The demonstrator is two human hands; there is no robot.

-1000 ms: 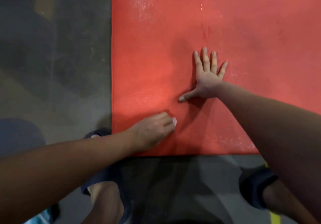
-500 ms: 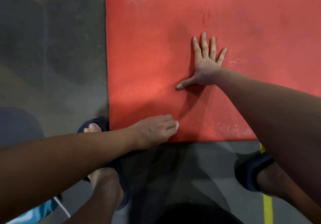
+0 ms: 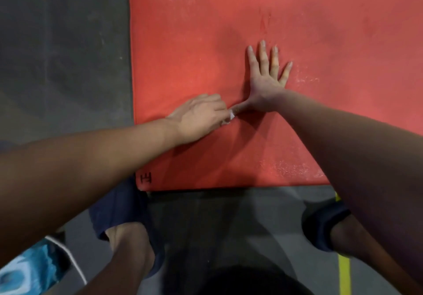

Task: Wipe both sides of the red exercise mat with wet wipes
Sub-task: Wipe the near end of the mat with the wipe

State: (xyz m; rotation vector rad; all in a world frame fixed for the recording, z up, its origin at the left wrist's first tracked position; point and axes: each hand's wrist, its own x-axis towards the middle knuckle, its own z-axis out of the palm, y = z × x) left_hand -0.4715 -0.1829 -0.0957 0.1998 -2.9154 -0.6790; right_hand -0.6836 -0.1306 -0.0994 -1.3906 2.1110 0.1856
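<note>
Left hand (image 3: 199,116), fingers curled over wet wipe (image 3: 230,118), moved from near edge of red exercise mat (image 3: 183,43) inward, now touches thumb of right hand (image 3: 265,86). Right hand flat, fingers spread, pressing mat. Mat lies on grey floor (image 3: 68,65). Wiping of this side probably unfinished.
</note>
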